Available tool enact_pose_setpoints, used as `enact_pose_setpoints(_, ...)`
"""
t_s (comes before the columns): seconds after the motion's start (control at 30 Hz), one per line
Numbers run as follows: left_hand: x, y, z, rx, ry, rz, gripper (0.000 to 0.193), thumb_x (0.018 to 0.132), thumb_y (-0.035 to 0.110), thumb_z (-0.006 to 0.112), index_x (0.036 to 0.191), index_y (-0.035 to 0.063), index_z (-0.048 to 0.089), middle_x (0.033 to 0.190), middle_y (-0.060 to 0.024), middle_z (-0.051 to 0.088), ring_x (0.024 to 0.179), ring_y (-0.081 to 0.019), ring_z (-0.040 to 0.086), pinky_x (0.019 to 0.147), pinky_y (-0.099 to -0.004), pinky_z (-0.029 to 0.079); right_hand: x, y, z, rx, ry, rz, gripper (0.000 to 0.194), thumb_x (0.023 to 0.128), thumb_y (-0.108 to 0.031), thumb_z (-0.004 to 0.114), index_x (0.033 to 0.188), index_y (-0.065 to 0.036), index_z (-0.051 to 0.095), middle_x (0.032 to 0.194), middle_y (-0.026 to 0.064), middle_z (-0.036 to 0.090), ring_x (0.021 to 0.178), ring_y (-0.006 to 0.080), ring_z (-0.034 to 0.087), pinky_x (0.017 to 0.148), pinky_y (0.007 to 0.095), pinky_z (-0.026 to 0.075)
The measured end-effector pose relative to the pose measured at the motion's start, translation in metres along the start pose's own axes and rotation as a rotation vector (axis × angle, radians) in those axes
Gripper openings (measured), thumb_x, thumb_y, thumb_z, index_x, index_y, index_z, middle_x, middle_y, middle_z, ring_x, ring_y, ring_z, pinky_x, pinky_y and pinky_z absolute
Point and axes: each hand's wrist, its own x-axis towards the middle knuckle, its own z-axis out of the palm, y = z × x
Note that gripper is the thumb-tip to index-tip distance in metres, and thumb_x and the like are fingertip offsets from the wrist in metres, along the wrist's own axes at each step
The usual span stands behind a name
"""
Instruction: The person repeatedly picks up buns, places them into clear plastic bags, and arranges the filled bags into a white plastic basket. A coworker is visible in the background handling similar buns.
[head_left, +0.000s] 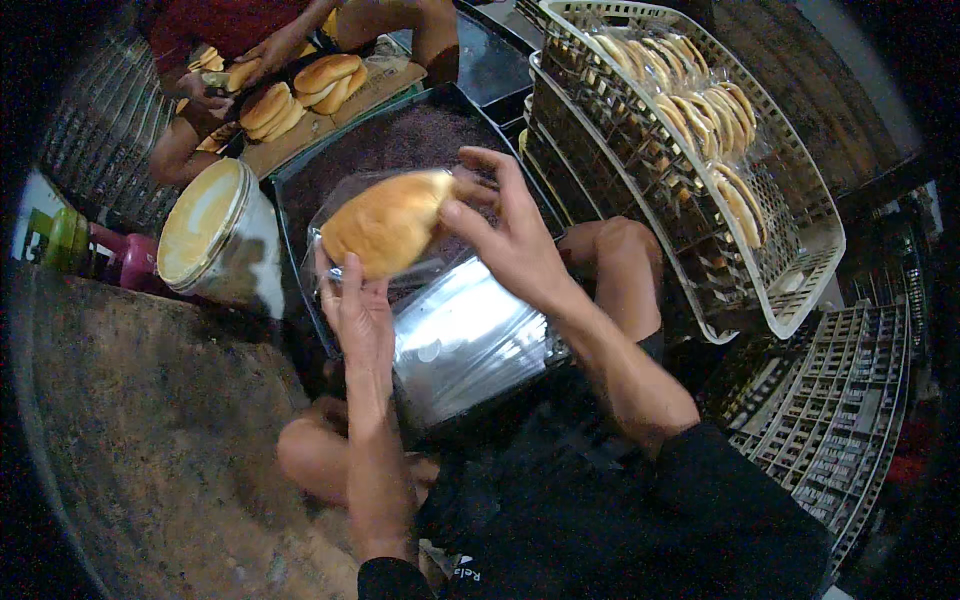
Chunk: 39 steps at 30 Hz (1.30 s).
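Note:
A golden oblong bread bun (386, 221) is partly inside a clear plastic bag (316, 259), above a dark tray (307, 187). My left hand (356, 304) grips the bun's lower left end through the plastic, thumb on the near face. At the other end, my right hand (510, 232) has its thumb against the bun and its fingers bent around the tip; motion blurs them. Below the bun, a stack of clear plastic bags (472, 330) rests across the near part of the tray, shining with reflected light.
A white tub of pale yellow cream (206, 225) stands left of the tray. Another person's hand (274, 56) works beside buns (274, 112) on a cardboard sheet (360, 105). At right, a tilted plastic crate (814, 277) holds several bagged buns (709, 120). Another crate (832, 420) lies lower right.

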Motion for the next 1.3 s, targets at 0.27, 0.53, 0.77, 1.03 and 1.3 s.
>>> enact_pose_setpoints(0.27,0.004,0.006,-0.058,0.005,0.071,-0.413,0.073,0.093,0.06,0.053,0.142,0.0076,0.043,0.127,-0.0118,0.06,0.111,-0.0243,0.059,0.098,-0.0418,0.045,-0.021,-0.017,0.054,-0.775,-0.125,-0.648,0.063,0.073,-0.028,0.078,0.128,-0.014,0.05,0.144,0.018,0.042,0.138,0.0444,0.034,0.11,0.0638,0.027)
enact_pose_setpoints(0.53,0.012,-0.006,-0.067,0.682,-0.195,-0.413,0.066,0.095,0.058,0.05,0.122,-0.0015,0.059,0.092,-0.0225,0.069,0.081,-0.0269,0.068,0.074,-0.0424,0.053,0.033,-0.057,-0.057,-0.798,-0.14,-0.225,0.058,0.074,-0.017,0.071,0.127,-0.005,0.05,0.113,0.0201,0.061,0.098,0.0319,0.064,0.086,0.0411,0.053)
enact_pose_setpoints(0.77,-0.021,-0.055,0.024,1.756,-0.826,-0.472,0.073,0.076,0.067,0.067,0.082,-0.0063,0.072,0.092,-0.0281,0.069,0.092,-0.0424,0.068,0.079,-0.0493,0.052,0.004,-0.159,-0.346,-1.886,0.321,0.282,0.036,0.081,-0.016,0.066,0.115,-0.009,0.056,0.105,0.0209,0.066,0.1,0.0414,0.062,0.084,0.0484,0.049)
enact_pose_setpoints(1.03,0.001,-0.061,-0.04,1.39,-0.961,-0.39,0.057,0.089,0.054,0.061,0.077,-0.0007,0.072,0.069,-0.0148,0.068,0.063,-0.0246,0.068,0.062,-0.039,0.052,0.101,-0.113,-0.274,-1.196,-0.115,-0.067,0.07,0.086,-0.043,0.065,0.141,-0.005,0.043,0.129,0.0241,0.056,0.119,0.0364,0.055,0.102,0.0423,0.043)
enact_pose_setpoints(1.3,0.009,0.004,-0.004,0.879,0.004,0.029,0.051,0.097,0.049,0.053,0.074,0.0049,0.064,0.062,-0.0068,0.061,0.052,-0.0172,0.057,0.048,-0.0314,0.045,0.064,-0.046,0.016,-0.925,-0.688,-0.403,0.019,0.083,-0.018,0.067,0.093,-0.002,0.062,0.084,0.0185,0.067,0.085,0.0348,0.068,0.071,0.0456,0.052)
